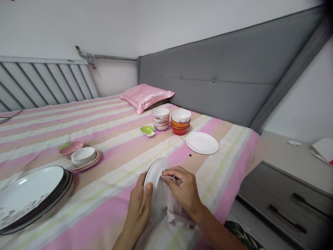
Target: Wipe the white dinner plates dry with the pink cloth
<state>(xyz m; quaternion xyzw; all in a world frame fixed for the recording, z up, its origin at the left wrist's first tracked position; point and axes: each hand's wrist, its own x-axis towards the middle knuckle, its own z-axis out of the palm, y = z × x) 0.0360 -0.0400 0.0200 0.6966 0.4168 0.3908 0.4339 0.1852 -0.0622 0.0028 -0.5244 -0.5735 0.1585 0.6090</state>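
White round glossy plate (156,194) is tilted up on its side between my hands, over the near part of the bed with its pink, white and tan striped sheet (109,194). My left hand (139,205) is clamped on its left edge, thumb over the face, while my right hand (184,187) pinches a pale pinkish cloth (174,205) against the face near the rim. As I judge it, my left grip bears most of the plate, so a hard push through the cloth or a slick rim could twist it loose, and a slip past the bedside would meet the pale hard floor (239,211). Among the containers, the stack of white red-rimmed bowls (160,119) and, just beside it, the stack of white, orange and red bowls (180,121) each hold bowl within bowl; the lower insides are hidden. Small white round bowls (82,154) nest together on a pinkish shallow dish (96,159), near a pink oval bowl (72,147)
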